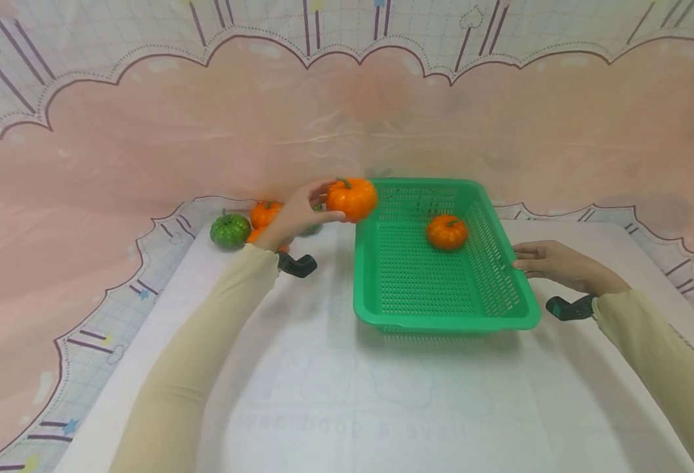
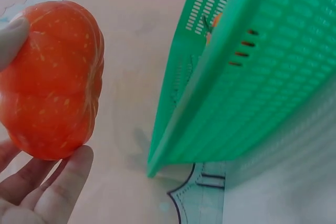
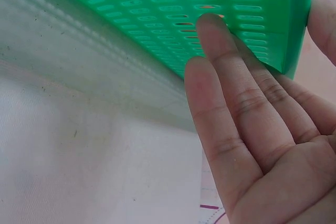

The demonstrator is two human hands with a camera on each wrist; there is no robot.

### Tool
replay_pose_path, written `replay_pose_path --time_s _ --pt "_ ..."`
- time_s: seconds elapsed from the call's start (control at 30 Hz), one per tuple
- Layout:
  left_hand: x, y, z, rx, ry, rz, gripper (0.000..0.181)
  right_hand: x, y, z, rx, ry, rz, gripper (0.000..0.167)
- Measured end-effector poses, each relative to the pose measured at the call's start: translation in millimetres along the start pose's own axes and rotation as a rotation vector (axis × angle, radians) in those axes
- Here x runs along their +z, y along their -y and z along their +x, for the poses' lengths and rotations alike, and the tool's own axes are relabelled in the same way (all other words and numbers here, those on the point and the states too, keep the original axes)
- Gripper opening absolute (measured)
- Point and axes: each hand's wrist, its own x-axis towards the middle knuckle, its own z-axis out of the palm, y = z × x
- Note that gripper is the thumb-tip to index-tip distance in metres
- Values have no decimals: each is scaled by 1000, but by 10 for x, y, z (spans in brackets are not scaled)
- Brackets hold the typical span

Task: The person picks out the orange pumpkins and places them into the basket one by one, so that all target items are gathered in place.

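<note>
- One orange pumpkin (image 1: 352, 199) is in the left hand (image 1: 299, 213) of the person: I see the thumb on one side of it and the bent fingers (image 2: 65, 182) on the other side.
- This pumpkin is raised over the table (image 1: 299, 394), toward the far edge. From the head view I see it overlapping the far left corner of the green basket (image 1: 447, 322), but the left wrist view shows me a gap between the two.
- The basket is in the far half of the table, a little to the right of the middle.
- The right hand (image 1: 550, 261) has its fingers (image 3: 207, 114) nearly straight, along the outer side of the basket's right wall, and the thumb is at the rim. How strongly they press, I cannot tell.
- Inside the basket, a second pumpkin (image 1: 446, 232), also orange, rests near the far right corner.
- At the table's far left corner I see a green pumpkin (image 1: 230, 231) just beside other orange ones (image 1: 266, 213), partly hidden by the left hand.
</note>
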Motion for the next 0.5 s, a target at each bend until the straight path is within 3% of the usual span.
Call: replay_pose_path --time_s 0.3,0.5 --pt "195 -76 144 41 53 -56 70 4 13 -4 -5 -2 -14 65" --pt "323 -111 221 31 69 -16 71 5 22 -13 2 -4 -5 66"
